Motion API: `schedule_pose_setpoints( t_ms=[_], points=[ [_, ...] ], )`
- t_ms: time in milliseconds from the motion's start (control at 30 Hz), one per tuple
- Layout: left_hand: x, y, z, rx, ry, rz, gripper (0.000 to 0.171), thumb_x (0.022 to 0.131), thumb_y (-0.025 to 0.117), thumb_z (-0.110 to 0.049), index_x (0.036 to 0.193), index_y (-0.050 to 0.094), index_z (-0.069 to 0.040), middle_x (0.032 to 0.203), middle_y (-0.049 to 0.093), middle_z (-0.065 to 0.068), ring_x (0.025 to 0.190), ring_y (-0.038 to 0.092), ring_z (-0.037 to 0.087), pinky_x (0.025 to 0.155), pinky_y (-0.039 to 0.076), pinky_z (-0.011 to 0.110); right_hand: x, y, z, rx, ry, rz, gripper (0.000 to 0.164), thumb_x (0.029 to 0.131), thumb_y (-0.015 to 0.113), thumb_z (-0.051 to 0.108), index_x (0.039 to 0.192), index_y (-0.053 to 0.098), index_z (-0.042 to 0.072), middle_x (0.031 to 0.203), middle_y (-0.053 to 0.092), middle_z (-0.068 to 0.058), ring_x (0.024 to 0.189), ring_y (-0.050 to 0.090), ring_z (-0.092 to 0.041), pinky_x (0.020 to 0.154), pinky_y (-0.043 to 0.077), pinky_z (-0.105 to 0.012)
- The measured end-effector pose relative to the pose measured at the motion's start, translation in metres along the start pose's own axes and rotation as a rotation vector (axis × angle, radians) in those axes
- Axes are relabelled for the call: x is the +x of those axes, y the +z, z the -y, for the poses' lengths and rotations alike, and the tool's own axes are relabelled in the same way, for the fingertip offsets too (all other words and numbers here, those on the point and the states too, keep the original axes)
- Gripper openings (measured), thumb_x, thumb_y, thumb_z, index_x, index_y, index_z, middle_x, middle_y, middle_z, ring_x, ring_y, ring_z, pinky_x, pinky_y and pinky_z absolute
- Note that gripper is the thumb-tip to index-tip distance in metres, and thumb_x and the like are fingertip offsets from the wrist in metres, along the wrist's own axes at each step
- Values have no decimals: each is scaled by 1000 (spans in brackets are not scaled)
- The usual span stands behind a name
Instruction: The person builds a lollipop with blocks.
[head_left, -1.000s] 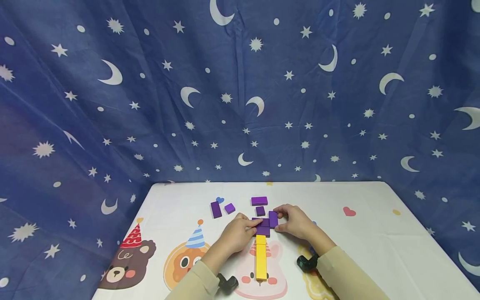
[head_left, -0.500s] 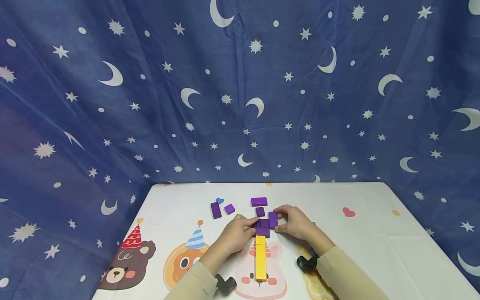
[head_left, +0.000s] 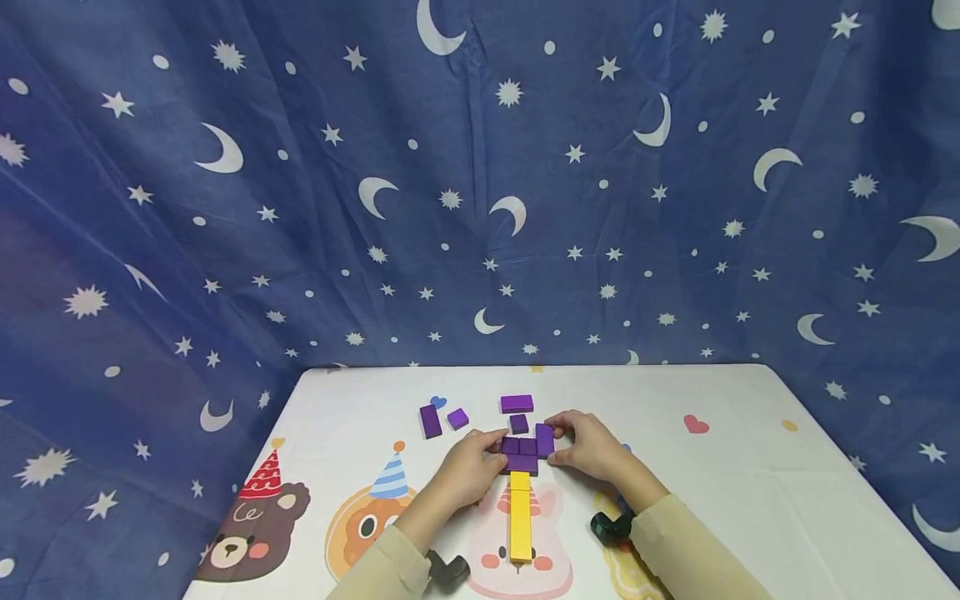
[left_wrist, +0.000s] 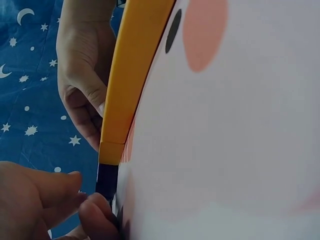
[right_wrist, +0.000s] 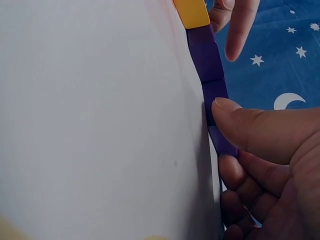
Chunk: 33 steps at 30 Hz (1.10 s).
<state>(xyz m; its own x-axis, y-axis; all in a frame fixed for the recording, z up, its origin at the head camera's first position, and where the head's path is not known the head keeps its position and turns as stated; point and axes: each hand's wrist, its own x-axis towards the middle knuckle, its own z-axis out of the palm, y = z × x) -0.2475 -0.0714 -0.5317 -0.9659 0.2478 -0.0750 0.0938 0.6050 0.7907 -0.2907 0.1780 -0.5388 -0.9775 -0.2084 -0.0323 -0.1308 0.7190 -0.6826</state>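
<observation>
My right hand [head_left: 591,450] pinches a purple rectangular block [head_left: 545,442] by its two ends, thumb near and fingertips far. This block lies against the right side of two small dark purple square blocks [head_left: 528,447] and a wider purple block [head_left: 522,465]. At the left side of that group is my left hand [head_left: 467,471]; its thumb rests at the wider block's edge, and its index finger extends past the left square. In the right wrist view the left index finger [right_wrist: 242,30] stands off the blocks. A yellow strip of blocks [head_left: 520,525] runs from the group toward me.
Behind the group lie a small dark purple block [head_left: 519,424] and a purple rectangular block [head_left: 517,404]. Farther left are a dark purple block [head_left: 431,422] and a small purple one [head_left: 457,418]. A cartoon-printed white cloth [head_left: 750,500] covers the table; a starry curtain [head_left: 480,208] hangs behind.
My left index finger has drawn back left off the small square blocks, leaving their tops showing. My right hand keeps its pinch on the right block, nearly still.
</observation>
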Motion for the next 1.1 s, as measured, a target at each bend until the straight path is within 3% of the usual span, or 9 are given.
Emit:
schedule_pose_setpoints(
  t_ms=[100, 500, 800, 1100],
  points=[
    [-1, -2, 1, -40, -1, -2, 50, 105, 66, -18, 155, 59, -17, 122, 65, 5, 49, 53, 10, 43, 45, 22, 0, 0, 1, -4, -2, 0, 58, 77, 96, 12, 130, 74, 11, 100, 66, 4, 104, 55, -22, 113, 44, -54],
    [0, -10, 0, -75, 14, -37, 45, 102, 69, -15, 147, 64, -10, 114, 68, 3, 51, 54, 7, 45, 45, 20, 0, 1, 1, -4, 7, -2, 57, 78, 95, 12, 130, 73, 12, 101, 66, 5, 107, 55, -22, 117, 44, -55],
    [16, -13, 7, -67, 39, -118, 40, 101, 72, -13, 140, 69, -9, 115, 70, 8, 60, 59, 7, 57, 51, 23, -1, 3, 1, -4, 8, -10, 56, 78, 95, 13, 129, 74, 13, 101, 66, 5, 106, 55, -21, 116, 45, -54],
    [33, -19, 9, -141, 18, -102, 39, 100, 74, -12, 139, 70, -9, 113, 71, 7, 55, 58, 10, 47, 49, 24, -2, 2, 2, 6, 15, -8, 56, 78, 95, 11, 129, 73, 12, 101, 65, 5, 106, 54, -21, 115, 46, -53]
  ],
)
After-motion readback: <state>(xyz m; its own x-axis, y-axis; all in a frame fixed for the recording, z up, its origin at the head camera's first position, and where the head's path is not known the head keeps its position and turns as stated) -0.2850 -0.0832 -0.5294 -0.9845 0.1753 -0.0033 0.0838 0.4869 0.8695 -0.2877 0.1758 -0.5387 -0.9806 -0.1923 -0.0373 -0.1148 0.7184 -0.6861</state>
